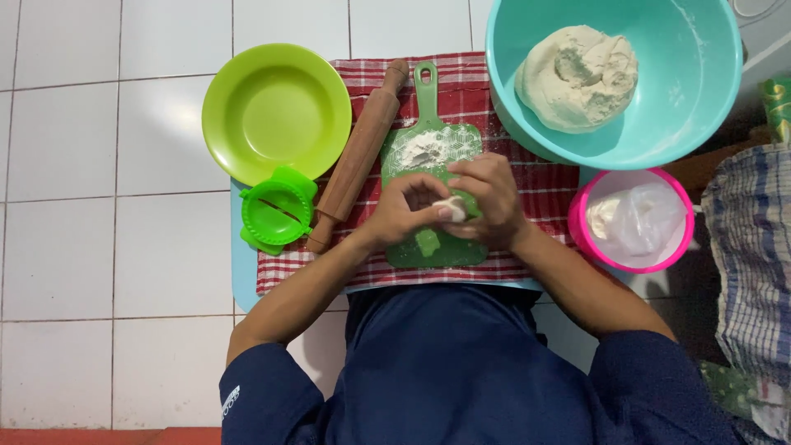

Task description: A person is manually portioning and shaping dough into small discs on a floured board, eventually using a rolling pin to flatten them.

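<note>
Your left hand point(401, 213) and right hand point(493, 202) meet over the green board point(435, 156), fingers curled in and pinching a small dough piece point(451, 208) between them. The piece sits just above the board, half hidden by your fingertips, so you cannot tell its exact shape.

Going by what lies here, the work looks early. Flour point(428, 148) is already dusted on the board. The one piece is off the dough lump point(577, 78), which fills much of the teal bowl point(700, 99) and looks barely used. The rolling pin point(358, 156) lies untouched beside the board, touching neither hand. The green press point(276, 216) sits shut at the cloth's left edge, and the green plate point(276, 111) above it holds nothing, so no finished pieces show.

The board and pin rest on a red checked cloth point(527, 185), itself on a pale blue mat point(243, 280) over white tiles.

To your right, the pink bowl point(577, 227) holds a clear plastic bag point(643, 218) with something white inside; no label is readable on it. Farther right, a blue checked fabric point(750, 264) hangs at the frame's edge.
</note>
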